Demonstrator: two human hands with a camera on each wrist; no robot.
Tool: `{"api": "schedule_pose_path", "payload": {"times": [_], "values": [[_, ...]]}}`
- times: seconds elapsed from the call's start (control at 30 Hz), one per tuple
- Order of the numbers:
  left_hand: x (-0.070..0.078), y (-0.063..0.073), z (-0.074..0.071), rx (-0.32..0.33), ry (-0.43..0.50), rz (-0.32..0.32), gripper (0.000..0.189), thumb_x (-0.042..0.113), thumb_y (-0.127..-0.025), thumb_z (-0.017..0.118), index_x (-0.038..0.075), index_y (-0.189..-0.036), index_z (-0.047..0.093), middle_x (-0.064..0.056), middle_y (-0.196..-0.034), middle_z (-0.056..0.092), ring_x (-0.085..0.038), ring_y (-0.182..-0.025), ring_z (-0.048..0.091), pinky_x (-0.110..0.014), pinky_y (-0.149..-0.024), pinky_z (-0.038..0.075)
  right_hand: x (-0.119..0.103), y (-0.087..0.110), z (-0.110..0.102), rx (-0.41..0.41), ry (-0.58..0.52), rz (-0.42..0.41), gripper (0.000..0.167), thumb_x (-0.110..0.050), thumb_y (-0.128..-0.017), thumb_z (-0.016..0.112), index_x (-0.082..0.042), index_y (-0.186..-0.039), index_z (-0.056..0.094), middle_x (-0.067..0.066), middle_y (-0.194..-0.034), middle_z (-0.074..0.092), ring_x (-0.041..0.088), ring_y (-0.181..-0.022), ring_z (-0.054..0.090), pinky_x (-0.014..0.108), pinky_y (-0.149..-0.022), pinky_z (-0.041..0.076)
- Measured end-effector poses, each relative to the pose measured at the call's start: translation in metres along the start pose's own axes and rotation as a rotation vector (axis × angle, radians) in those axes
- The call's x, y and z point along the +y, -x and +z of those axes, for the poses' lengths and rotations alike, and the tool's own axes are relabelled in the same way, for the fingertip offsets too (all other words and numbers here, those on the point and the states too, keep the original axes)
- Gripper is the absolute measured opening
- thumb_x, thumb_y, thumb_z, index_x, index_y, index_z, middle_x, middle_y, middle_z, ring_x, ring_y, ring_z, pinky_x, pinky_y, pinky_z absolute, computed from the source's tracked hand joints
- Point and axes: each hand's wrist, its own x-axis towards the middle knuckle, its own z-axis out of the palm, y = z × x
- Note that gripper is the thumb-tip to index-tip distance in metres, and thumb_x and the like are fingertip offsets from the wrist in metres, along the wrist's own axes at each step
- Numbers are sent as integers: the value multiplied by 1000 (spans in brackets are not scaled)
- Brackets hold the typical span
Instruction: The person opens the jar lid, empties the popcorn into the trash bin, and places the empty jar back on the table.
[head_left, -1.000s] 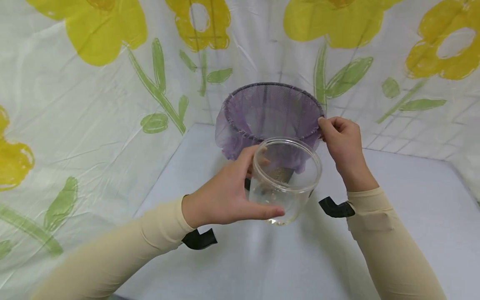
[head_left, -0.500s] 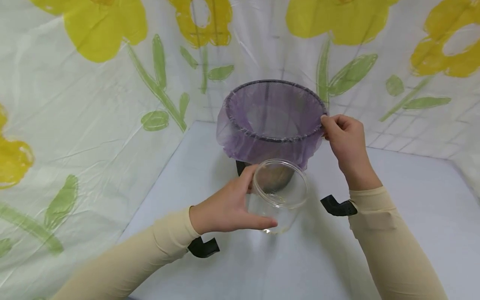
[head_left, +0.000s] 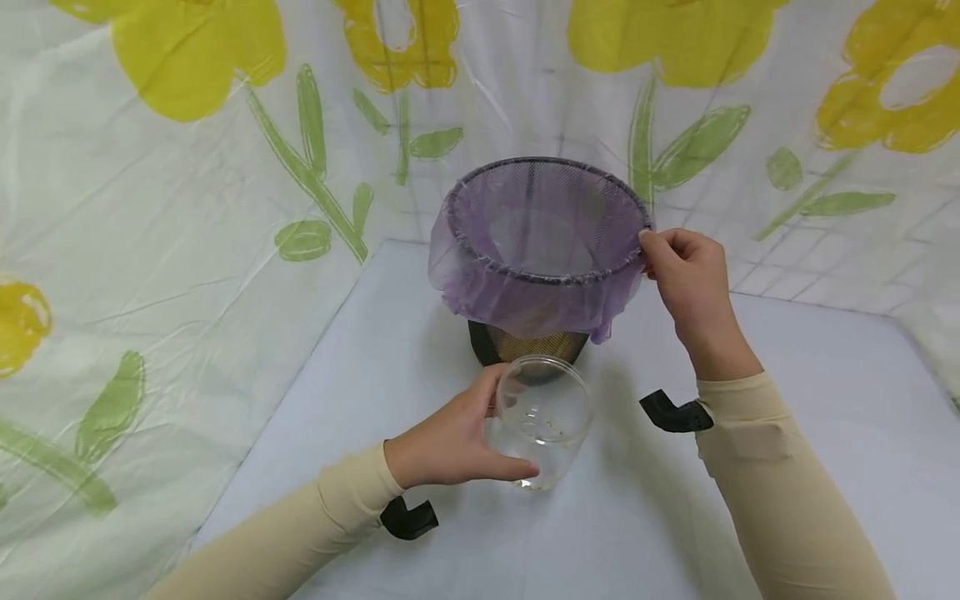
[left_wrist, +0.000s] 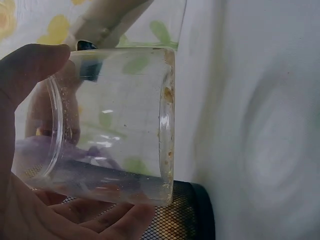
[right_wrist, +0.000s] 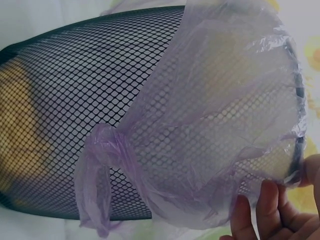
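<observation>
A clear plastic jar (head_left: 551, 417) without a lid is gripped by my left hand (head_left: 457, 437), thumb on the near side and fingers round the far side. Brownish crumbs cling near its base, as the left wrist view shows. Behind it on the table stands a black mesh trash can (right_wrist: 100, 75), lined with a purple plastic bag (head_left: 517, 304) folded over the rim. My right hand (head_left: 690, 287) pinches the bag-covered rim at the right. In the right wrist view the bag hangs in a knotted loop, and something yellowish-brown (right_wrist: 20, 130) shows through the mesh low down.
The white table (head_left: 810, 467) spreads under both arms. A curtain (head_left: 480, 125) with yellow flowers and green leaves hangs behind and to the left. Black curved brackets (head_left: 677, 412) stick out at the wrists.
My left hand has lowered the jar and drawn it toward me, away from the trash can's rim. My right hand keeps hold of the rim, nearly still.
</observation>
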Motion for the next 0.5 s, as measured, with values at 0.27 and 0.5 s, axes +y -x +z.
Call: {"api": "schedule_pose_path", "payload": {"times": [0.27, 0.5], "values": [[-24, 6, 12, 1, 27, -85, 106, 39, -78, 93, 17, -158, 28, -5, -153, 49, -22, -136, 55, -44, -110, 47, 2, 0, 0, -4, 10, 9, 32, -25, -103, 64, -22, -72, 69, -15, -70, 59, 9, -76, 57, 23, -75, 52], [-36, 7, 20, -3, 25, -27, 105, 34, -77, 95, 16, -157, 29, -9, -150, 51, -23, -134, 55, -39, -110, 47, 1, 0, 0, 0, 15, 9, 31, -27, -103, 65, -21, -73, 69, -13, -72, 59, 12, -79, 57, 24, -77, 52]]}}
